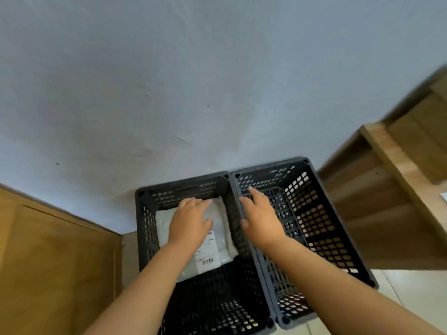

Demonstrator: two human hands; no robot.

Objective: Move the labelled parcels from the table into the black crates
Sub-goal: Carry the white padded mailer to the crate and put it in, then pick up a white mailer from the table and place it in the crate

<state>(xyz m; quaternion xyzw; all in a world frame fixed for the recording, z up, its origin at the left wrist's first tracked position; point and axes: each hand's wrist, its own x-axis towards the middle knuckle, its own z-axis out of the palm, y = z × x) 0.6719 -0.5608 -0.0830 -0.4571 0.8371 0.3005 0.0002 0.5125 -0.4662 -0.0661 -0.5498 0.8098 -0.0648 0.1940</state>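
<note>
Grey parcel [219, 235] lies in left crate [145, 213] under flat left hand [189, 222]; right hand [260, 217] relaxed beside it.

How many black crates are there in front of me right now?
2. The left crate holds a white parcel under the left hand; the right crate stands right beside it. More may sit out of view.
</note>
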